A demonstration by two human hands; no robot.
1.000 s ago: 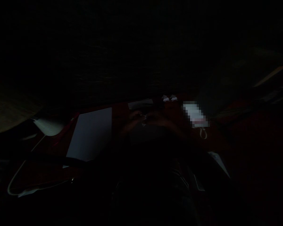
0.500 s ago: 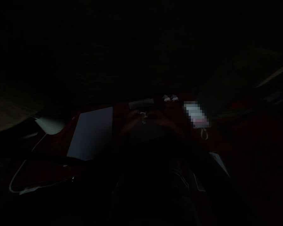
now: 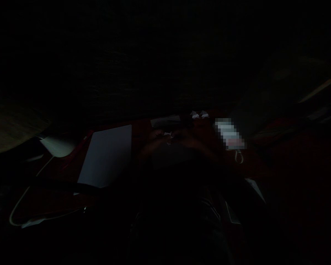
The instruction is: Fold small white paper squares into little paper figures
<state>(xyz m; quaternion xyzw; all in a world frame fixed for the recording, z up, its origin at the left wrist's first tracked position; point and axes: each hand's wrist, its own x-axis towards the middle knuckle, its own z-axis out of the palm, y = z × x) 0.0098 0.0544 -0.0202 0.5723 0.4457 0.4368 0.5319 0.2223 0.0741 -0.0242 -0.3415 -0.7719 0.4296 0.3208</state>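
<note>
V. dark frame. Nearest, bottom left: white cable [image 3: 19, 209] looped on red table [image 3: 253, 162]. Grey sheet [image 3: 107, 156] flat, left of hands. Mid: left hand [image 3: 154, 141] + right hand [image 3: 186, 138] close together, fingertips meeting at small white scrap [image 3: 168, 135], just above table. Grip: fingers curled in round scrap, but too dim to tell which hand pinches it or how tight. Beyond hands: grey flat item [image 3: 165, 121]. Farthest: two small white folded bits [image 3: 199, 115], side by side.
</note>
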